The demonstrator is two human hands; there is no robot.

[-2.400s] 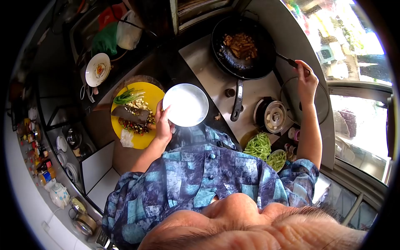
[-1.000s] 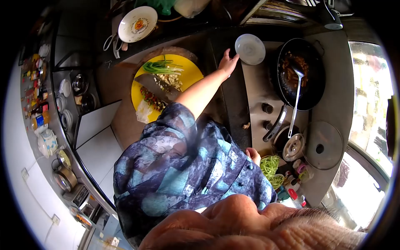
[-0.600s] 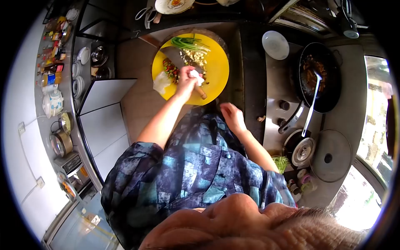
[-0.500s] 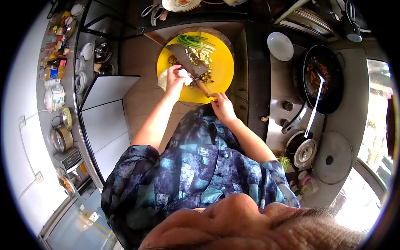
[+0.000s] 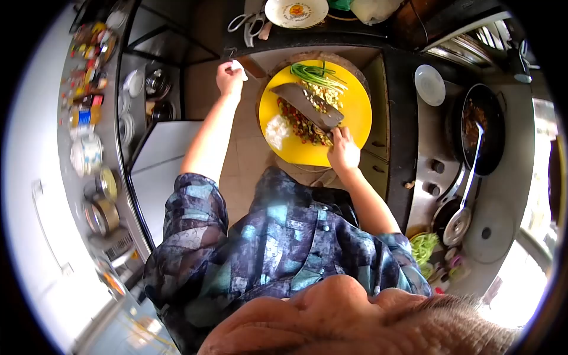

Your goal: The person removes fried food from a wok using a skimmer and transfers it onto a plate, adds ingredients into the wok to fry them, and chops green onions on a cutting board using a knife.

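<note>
My right hand is closed round the handle of a cleaver, whose dark, broad blade lies over the yellow chopping board. Off the board, to its upper left, my left hand pinches a crumpled white tissue; it could also be a small cloth. Below the blade is a heap of chopped red and green chillies, partly covered by it. Chopped white pieces, like garlic, lie beyond the blade, beside a bunch of green stalks. A pale, crinkled clump sits at the board's left.
On the stove at right, a wok holds browned food and a long-handled spatula. A white bowl stands near it. Scissors and a patterned plate rest on the back counter. A cabinet door juts out at left.
My left hand has moved from the cleaver near its handle to the upper left, off the board, still with the white tissue. My right hand has gone from the handle's end to a fuller grip.
</note>
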